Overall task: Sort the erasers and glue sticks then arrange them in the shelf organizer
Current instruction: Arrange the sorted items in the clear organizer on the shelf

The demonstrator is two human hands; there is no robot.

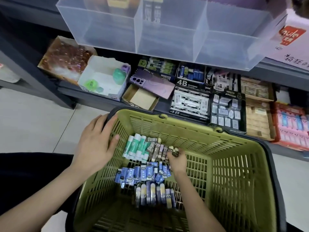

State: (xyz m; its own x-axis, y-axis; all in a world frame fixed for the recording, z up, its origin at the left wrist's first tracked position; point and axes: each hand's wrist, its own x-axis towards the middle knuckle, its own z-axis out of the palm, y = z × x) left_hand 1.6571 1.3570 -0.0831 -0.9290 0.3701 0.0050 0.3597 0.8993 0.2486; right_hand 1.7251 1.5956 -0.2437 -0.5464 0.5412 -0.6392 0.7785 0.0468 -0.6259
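The brown erasers [158, 149] lie in a row on the floor of the green basket [234, 164], side by side, their long axes running away from the person. The right hand [178, 160] curls its fingers around a few at the row's right end. The fingers hide how many it holds.

Just left of the row, touching it, green-and-white glue sticks [137, 149] lie packed parallel, long axes tilted slightly to the right. Nearer the person sits a looser cluster of blue erasers [143, 174], partly covered by the right wrist. Nearer still is a row of dark erasers [155, 195] on edge, pointing away.

The left hand [97, 144] rests on the basket's left corner, fingers fairly straight over the dark rim, holding nothing.

Above, the clear shelf organizer [167, 37] is cut off by the frame's top. The contents of its back compartments are blurred.
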